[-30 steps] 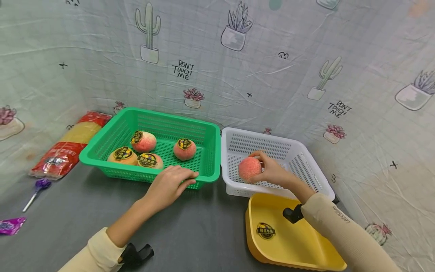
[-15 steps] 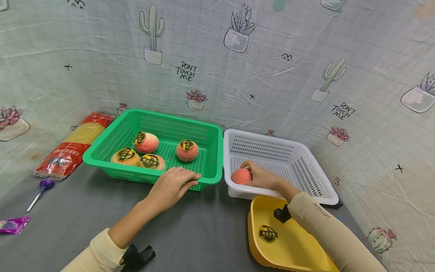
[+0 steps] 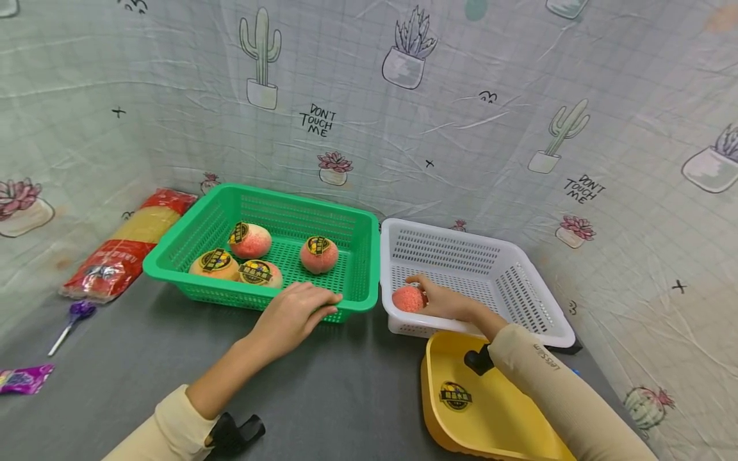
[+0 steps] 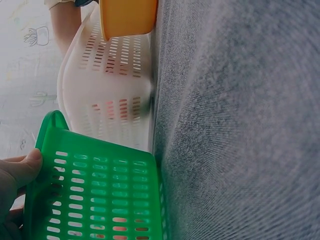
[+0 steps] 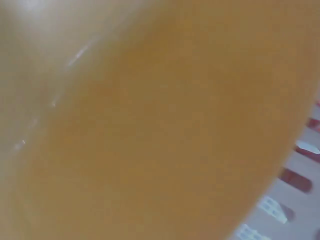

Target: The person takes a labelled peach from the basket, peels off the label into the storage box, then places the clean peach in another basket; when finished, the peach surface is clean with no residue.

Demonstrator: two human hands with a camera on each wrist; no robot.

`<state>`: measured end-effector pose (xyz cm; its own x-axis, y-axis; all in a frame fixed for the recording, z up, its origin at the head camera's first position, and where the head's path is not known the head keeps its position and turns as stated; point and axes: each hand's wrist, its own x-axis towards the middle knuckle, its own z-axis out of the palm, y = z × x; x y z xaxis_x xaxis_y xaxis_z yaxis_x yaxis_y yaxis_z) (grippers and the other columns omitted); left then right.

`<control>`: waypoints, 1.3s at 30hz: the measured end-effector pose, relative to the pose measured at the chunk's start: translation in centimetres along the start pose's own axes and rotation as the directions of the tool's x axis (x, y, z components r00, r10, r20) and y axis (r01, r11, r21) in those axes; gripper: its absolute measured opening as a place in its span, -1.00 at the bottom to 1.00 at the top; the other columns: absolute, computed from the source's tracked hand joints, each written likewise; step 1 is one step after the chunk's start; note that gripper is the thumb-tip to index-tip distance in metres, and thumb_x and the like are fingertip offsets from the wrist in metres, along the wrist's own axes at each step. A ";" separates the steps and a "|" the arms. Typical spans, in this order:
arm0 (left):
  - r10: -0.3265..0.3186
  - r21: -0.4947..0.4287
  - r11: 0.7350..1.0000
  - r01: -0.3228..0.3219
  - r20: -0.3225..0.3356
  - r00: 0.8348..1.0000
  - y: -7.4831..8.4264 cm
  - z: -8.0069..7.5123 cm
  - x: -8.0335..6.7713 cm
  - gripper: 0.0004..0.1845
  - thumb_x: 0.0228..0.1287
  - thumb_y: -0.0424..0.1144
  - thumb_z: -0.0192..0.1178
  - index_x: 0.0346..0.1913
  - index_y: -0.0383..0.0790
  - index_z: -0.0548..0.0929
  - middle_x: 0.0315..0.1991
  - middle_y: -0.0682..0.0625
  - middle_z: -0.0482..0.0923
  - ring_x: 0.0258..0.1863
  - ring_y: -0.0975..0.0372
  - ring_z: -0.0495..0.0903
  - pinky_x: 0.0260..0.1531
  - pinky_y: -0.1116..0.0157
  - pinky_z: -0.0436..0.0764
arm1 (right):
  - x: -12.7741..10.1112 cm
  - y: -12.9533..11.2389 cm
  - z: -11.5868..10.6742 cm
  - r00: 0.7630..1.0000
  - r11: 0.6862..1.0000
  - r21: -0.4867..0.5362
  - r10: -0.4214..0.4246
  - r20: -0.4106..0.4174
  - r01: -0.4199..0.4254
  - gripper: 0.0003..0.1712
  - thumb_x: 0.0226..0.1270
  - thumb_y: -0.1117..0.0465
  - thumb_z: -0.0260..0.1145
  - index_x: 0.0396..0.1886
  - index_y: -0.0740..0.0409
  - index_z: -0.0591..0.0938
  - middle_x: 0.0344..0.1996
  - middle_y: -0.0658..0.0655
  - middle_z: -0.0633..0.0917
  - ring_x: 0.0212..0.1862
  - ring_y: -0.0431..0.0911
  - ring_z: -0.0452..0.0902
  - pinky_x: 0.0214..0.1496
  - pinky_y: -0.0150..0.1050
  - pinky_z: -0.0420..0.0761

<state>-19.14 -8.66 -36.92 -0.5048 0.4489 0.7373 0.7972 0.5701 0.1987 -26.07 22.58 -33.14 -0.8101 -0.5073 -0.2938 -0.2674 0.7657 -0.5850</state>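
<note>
Right hand grasps one peach, fingers curled round it, low in the near-left corner of the white basket, which holds no other fruit; four stickered peaches remain in the green basket just left of it, so the transfer looks barely begun. Left hand lies flat-fingered on the green basket's near rim, gripping nothing. A yellow tray sits touching the white basket's near wall, under the right forearm; a noodle packet and lollipop lie well left.

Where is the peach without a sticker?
In the head view, the peach sits inside the white basket, in its near-left corner, with the right hand holding it, just right of the green basket.
</note>
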 end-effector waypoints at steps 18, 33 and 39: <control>-0.295 -0.054 0.951 0.306 0.154 0.943 -3.3 -7.1 0.6 -0.71 0.33 -0.21 0.20 0.03 -0.27 0.64 -0.05 -0.09 0.61 -0.05 0.05 0.54 -0.08 0.01 0.49 | -0.5 -8.8 -2.3 0.893 0.988 -0.104 -0.151 -0.424 0.118 -0.43 0.21 0.17 0.40 0.19 0.25 0.47 0.15 0.28 0.43 0.14 0.16 0.41 0.10 0.04 0.48; -0.739 0.132 0.672 0.729 0.185 0.648 -11.7 -15.4 -4.8 -0.51 0.46 -0.27 -0.09 0.26 -0.62 0.24 0.12 -0.61 0.23 -0.10 -0.34 0.35 -0.23 -0.17 0.38 | 6.1 -15.7 5.3 0.867 0.938 -0.063 -0.339 -0.365 0.340 -0.28 0.19 0.20 0.42 0.33 0.15 0.35 0.18 0.29 0.31 0.05 0.07 0.46 -0.05 -0.25 0.54; -0.759 0.144 0.650 0.746 0.168 0.629 -11.5 -15.2 -4.7 -0.55 0.43 -0.33 -0.08 0.26 -0.56 0.30 -0.21 -0.46 0.43 -0.68 0.10 0.24 -0.61 0.19 0.25 | 9.9 -17.1 7.4 0.932 0.955 -0.150 -0.287 -0.224 0.258 -0.18 0.18 0.09 0.43 0.40 -0.01 0.27 0.14 0.20 0.35 0.08 -0.01 0.41 -0.10 -0.22 0.50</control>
<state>-20.85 -27.79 -32.84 -0.9784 -0.0348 0.2040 0.0937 0.8043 0.5867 -25.65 1.60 -31.61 -0.7948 -0.6036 0.0631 -0.5422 0.6596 -0.5206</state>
